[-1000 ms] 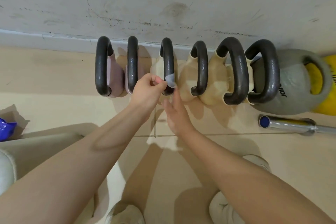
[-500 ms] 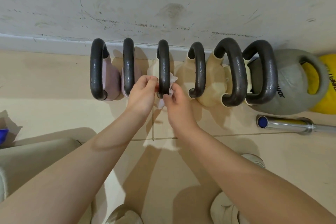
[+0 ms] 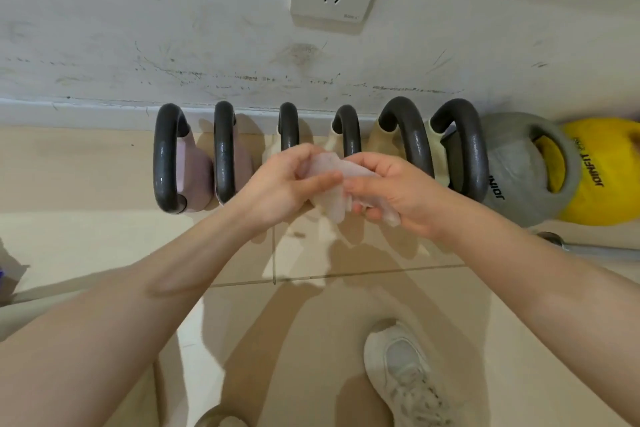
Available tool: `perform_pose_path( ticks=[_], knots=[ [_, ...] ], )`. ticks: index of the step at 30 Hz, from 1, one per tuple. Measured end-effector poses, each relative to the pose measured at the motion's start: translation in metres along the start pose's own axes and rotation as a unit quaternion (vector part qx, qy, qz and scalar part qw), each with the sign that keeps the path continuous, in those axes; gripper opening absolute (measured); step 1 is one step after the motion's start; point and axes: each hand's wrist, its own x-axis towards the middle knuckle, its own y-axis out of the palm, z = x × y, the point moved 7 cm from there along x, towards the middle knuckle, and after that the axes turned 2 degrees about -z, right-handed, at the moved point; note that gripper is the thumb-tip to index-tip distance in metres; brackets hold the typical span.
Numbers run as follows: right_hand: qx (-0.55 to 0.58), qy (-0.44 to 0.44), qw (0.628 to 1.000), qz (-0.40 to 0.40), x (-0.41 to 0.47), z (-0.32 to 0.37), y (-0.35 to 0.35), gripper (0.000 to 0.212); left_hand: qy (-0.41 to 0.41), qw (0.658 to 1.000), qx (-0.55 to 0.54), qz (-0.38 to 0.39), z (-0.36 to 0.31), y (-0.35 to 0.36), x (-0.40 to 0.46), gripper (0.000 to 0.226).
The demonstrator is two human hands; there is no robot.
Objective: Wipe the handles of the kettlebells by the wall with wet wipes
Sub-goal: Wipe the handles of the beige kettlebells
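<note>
We hold the wet wipe [image 3: 330,184] pinched between left hand [image 3: 287,187] and right hand [image 3: 391,191], off the handles; which of 6 dark handles [image 3: 412,139] are wiped cannot be told.

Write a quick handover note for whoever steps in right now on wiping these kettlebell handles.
Left hand and right hand both pinch the wet wipe, held off the handles in front of the third handle.
Six dark handles stand in a row by the wall; grey kettlebell and yellow kettlebell sit at the right.
Done: cannot tell from this view.
Left: probably refold the wipe, then continue along the row.
</note>
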Motion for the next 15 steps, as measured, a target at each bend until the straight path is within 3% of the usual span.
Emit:
perform_pose_path(
  ticks=[3, 5, 9, 11, 13, 15],
  knots=[
    [-0.069, 0.002, 0.997, -0.022, 0.006, 0.008, -0.013, 0.003, -0.028, 0.998, -0.017, -0.057, 0.004, -0.011, 0.000, 0.014],
    [-0.119, -0.018, 0.992, -0.030, 0.011, 0.012, -0.021, 0.007, -0.050, 0.996, -0.033, -0.072, 0.006, -0.012, 0.000, 0.009],
    [-0.090, -0.066, 0.991, -0.074, 0.017, 0.018, -0.045, 0.012, -0.061, 0.991, -0.016, -0.119, 0.006, -0.004, 0.009, 0.009],
    [-0.067, -0.077, 0.981, -0.163, 0.014, 0.022, -0.070, 0.012, -0.066, 0.985, 0.012, -0.159, 0.004, 0.002, 0.019, 0.014],
    [-0.110, -0.111, 0.947, -0.282, 0.008, 0.032, -0.098, 0.010, -0.086, 0.977, 0.036, -0.190, 0.004, 0.008, 0.030, 0.019],
    [-0.178, -0.165, 0.908, -0.341, 0.001, 0.044, -0.110, 0.008, -0.121, 0.971, 0.065, -0.197, 0.009, 0.016, 0.039, 0.025]
  ],
)
